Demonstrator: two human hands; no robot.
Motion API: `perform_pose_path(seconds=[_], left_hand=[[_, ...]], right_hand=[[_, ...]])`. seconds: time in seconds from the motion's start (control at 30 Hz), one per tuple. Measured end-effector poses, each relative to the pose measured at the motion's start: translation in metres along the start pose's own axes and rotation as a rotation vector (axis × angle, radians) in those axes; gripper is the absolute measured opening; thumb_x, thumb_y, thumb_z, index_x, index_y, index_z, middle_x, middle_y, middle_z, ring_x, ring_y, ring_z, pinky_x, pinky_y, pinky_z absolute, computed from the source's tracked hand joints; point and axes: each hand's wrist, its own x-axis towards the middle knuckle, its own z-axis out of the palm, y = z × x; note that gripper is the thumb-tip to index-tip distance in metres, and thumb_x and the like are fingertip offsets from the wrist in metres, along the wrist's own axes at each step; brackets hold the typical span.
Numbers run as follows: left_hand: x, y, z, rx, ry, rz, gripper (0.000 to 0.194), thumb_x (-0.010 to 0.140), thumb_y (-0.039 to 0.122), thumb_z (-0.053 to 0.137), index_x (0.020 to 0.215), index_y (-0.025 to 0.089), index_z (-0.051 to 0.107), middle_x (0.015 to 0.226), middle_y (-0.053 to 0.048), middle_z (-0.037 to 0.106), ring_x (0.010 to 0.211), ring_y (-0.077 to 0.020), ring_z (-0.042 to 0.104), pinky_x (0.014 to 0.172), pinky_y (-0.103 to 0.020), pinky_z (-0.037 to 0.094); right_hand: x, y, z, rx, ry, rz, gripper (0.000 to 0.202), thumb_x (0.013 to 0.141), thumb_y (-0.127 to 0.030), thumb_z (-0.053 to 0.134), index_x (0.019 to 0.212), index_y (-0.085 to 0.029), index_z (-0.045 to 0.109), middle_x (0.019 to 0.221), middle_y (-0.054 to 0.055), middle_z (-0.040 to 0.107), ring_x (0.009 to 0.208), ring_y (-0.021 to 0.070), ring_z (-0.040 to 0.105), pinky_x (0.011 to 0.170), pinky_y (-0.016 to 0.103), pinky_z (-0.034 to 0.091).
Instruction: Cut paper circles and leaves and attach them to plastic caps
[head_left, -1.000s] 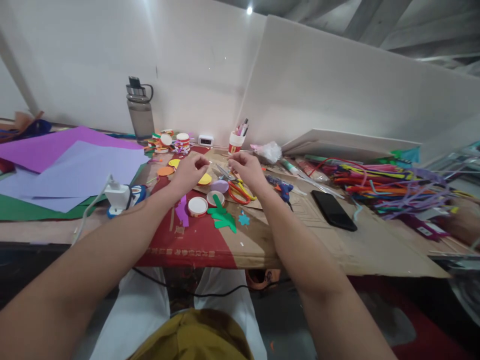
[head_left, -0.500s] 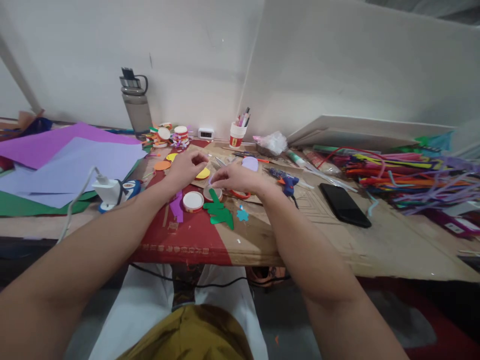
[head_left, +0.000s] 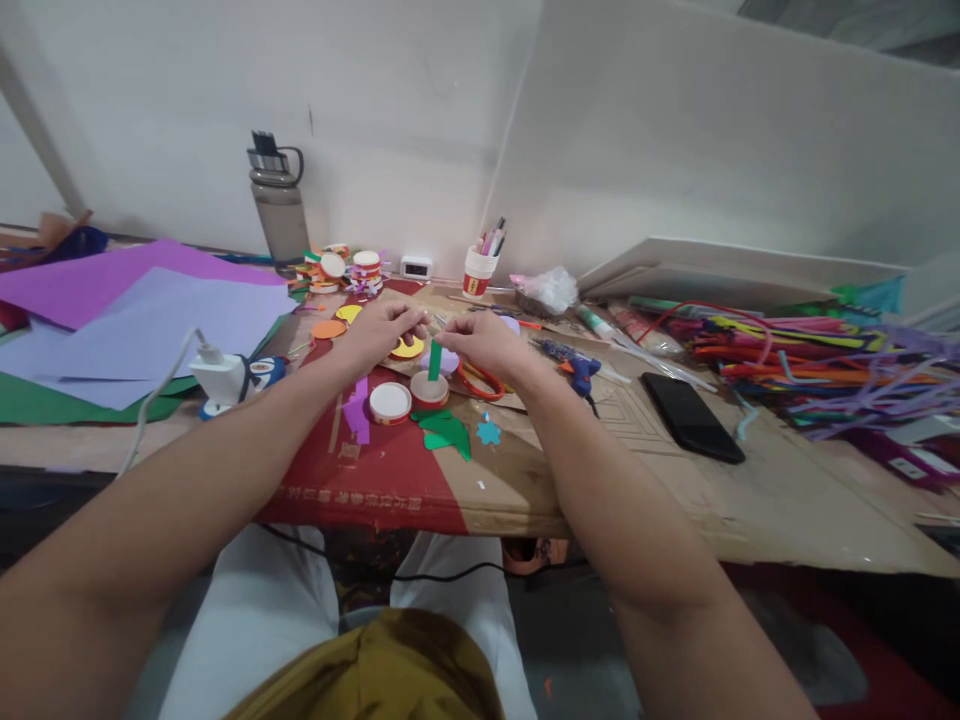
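Note:
My right hand [head_left: 480, 342] is closed on a green paper strip [head_left: 435, 361], which hangs upright above a shallow red and white cup piece [head_left: 430, 390]. Close beside it, my left hand [head_left: 391, 328] has its fingers pinched together; what they hold, if anything, is too small to make out. A second cup piece [head_left: 390, 402] stands to the left. Green paper pieces [head_left: 447, 434] and a blue paper flower [head_left: 488, 430] lie nearer the table edge. A purple paper piece [head_left: 358, 412] is on the left, and a yellow disc [head_left: 407, 347] lies behind my hands.
A glue gun [head_left: 580, 374] and a black phone [head_left: 691, 416] lie to the right, before many pipe cleaners [head_left: 795, 350]. Coloured sheets [head_left: 165, 320], a charger [head_left: 217, 378] and a bottle [head_left: 279, 210] are on the left. A pen cup [head_left: 478, 272] stands behind.
My right hand has taken hold of the green strip and lifted it from the other green pieces. Both hands are now closer together, and the view has shifted slightly.

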Motion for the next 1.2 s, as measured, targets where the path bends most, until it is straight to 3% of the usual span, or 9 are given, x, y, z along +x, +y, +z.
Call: perform_pose_path(seconds=[0.23,0.4,0.53,0.6,0.73,0.83,0.97,1.2], left_hand=[[0.000,-0.003,0.003,-0.133,-0.220,-0.141,0.044,0.086,0.055,0.058,0.078,0.013,0.067,0.066,-0.004,0.063,0.051,-0.0084,0.050,0.045,-0.020,0.030],[-0.003,-0.001,0.002,-0.125,-0.317,-0.133,0.035,0.074,0.044,0.075,0.067,0.015,0.057,0.054,0.002,0.053,0.046,-0.0062,0.045,0.046,-0.019,0.031],[-0.002,-0.003,0.002,-0.088,-0.277,-0.094,0.031,0.075,0.043,0.073,0.070,0.016,0.059,0.057,0.001,0.058,0.048,-0.0076,0.050,0.048,-0.019,0.035],[-0.001,-0.005,0.001,-0.063,-0.264,-0.066,0.031,0.075,0.043,0.072,0.069,0.016,0.059,0.058,0.001,0.059,0.050,-0.0077,0.051,0.049,-0.019,0.037],[-0.002,-0.006,0.002,0.004,-0.248,-0.036,0.026,0.076,0.041,0.070,0.077,0.015,0.065,0.058,0.002,0.058,0.051,-0.0077,0.051,0.049,-0.019,0.036],[-0.003,-0.004,0.002,0.069,-0.233,-0.004,0.027,0.077,0.042,0.068,0.079,0.015,0.067,0.058,0.002,0.059,0.052,-0.0081,0.050,0.050,-0.020,0.036],[-0.003,-0.003,0.003,0.089,-0.220,0.016,0.030,0.077,0.045,0.069,0.071,0.016,0.064,0.060,0.000,0.061,0.054,-0.0093,0.051,0.052,-0.021,0.037],[-0.001,-0.007,0.002,0.005,-0.246,-0.030,0.034,0.078,0.049,0.069,0.070,0.016,0.061,0.060,0.000,0.060,0.052,-0.0088,0.049,0.050,-0.021,0.034]], right_hand=[[0.004,0.004,0.003,0.101,0.139,0.011,0.020,0.080,-0.029,0.063,0.065,-0.016,0.060,0.056,-0.006,0.049,0.053,0.0075,0.038,0.055,0.024,0.031],[0.009,0.006,0.004,0.241,0.195,0.029,0.022,0.083,-0.028,0.062,0.064,-0.017,0.057,0.056,-0.005,0.051,0.049,0.0069,0.040,0.051,0.022,0.033],[0.012,0.005,0.005,0.462,0.177,0.068,0.034,0.094,-0.042,0.052,0.074,-0.016,0.061,0.063,-0.001,0.056,0.049,0.0073,0.046,0.048,0.021,0.035],[0.011,0.005,0.005,0.465,0.149,0.051,0.036,0.093,-0.046,0.054,0.075,-0.016,0.061,0.065,0.000,0.057,0.051,0.0077,0.048,0.048,0.021,0.036],[0.006,0.003,0.008,0.341,0.079,-0.038,0.028,0.079,-0.040,0.072,0.071,-0.017,0.060,0.064,-0.003,0.056,0.054,0.0070,0.047,0.051,0.021,0.036],[0.004,0.003,0.010,0.320,0.107,-0.050,0.023,0.075,-0.033,0.074,0.069,-0.017,0.059,0.062,-0.005,0.054,0.054,0.0065,0.045,0.052,0.021,0.034],[0.009,0.009,0.012,0.360,0.131,-0.016,0.020,0.080,-0.028,0.067,0.066,-0.017,0.057,0.056,-0.005,0.053,0.052,0.0072,0.045,0.052,0.021,0.035],[0.020,0.018,0.013,0.648,0.137,0.043,0.033,0.089,-0.047,0.061,0.073,-0.018,0.060,0.060,-0.002,0.056,0.051,0.0084,0.050,0.050,0.021,0.038]])
